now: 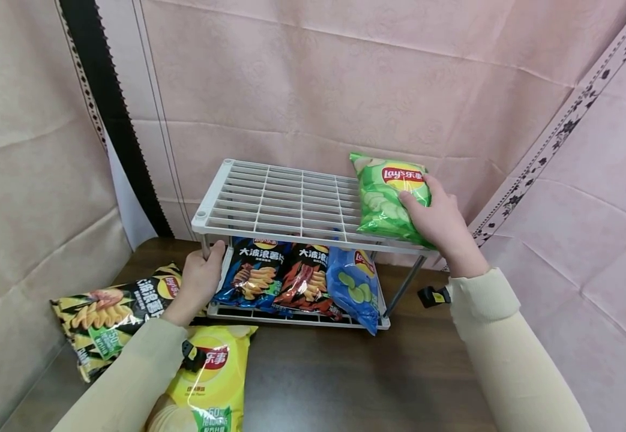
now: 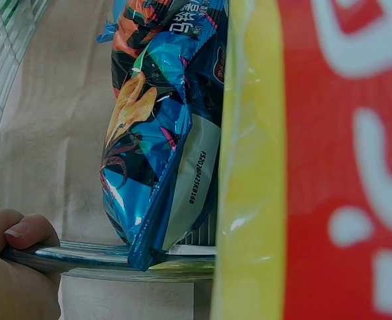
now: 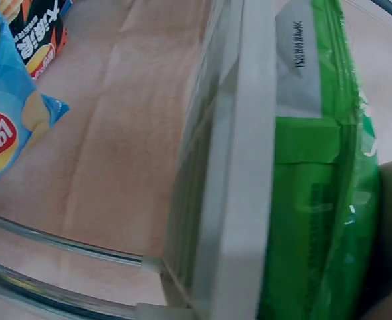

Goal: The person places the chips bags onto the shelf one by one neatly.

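Note:
My left hand (image 1: 202,274) grips the front left metal post (image 2: 143,261) of a white two-tier rack (image 1: 285,201), with the fingers curled round it in the left wrist view. On the right end of the upper shelf lies a green bag of Lay's potato chips (image 1: 385,207). My right hand (image 1: 439,217) holds that bag by its right side, thumb on its front. The bag's back touches the shelf edge (image 3: 239,167) in the right wrist view. On the lower tier lean a dark blue chip bag (image 1: 250,273), a black-and-red one (image 1: 307,279) and a light blue one (image 1: 353,282).
A black-and-yellow chip bag (image 1: 115,315) lies on the wooden table (image 1: 345,378) left of the rack. A yellow chip bag (image 1: 212,372) lies in front, partly under my left forearm. Pink cloth (image 1: 318,84) hangs behind the rack.

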The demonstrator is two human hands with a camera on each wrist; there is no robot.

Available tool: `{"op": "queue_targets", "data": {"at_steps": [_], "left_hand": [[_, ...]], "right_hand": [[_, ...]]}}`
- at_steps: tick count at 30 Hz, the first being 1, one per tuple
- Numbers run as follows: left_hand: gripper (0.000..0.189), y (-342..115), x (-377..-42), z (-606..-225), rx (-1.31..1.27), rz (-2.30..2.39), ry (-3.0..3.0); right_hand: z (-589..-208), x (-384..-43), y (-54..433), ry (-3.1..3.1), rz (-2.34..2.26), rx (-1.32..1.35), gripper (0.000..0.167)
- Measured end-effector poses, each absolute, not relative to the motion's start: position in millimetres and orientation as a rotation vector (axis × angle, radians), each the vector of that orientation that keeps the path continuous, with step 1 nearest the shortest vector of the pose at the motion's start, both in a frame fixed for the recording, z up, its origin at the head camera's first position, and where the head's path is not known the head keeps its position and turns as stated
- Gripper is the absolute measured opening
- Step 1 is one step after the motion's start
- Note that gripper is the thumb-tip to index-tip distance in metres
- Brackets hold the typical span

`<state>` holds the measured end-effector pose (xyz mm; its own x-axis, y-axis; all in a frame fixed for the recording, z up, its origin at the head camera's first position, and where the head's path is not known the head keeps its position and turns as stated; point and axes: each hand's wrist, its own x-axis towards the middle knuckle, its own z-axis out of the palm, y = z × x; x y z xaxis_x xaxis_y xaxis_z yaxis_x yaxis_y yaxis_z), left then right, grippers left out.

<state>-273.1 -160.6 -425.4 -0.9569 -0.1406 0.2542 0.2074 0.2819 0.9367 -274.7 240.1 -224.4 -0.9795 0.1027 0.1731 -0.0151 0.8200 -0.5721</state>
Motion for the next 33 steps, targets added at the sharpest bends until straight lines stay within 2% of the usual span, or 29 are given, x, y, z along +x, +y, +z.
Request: {"op": "queue_targets", "data": {"at_steps": [22, 33], "left_hand": [[0.067, -162, -272, -426, -0.077, -1.710, -2.266], [0.068, -162, -273, -426, -0.086, -1.710, -2.275]], "right_hand": [[-231, -276, 241, -2.869, 0.890, -0.051, 0.087], [-224, -269, 250, -2.864, 1.096, 0.056, 0.091]]}}
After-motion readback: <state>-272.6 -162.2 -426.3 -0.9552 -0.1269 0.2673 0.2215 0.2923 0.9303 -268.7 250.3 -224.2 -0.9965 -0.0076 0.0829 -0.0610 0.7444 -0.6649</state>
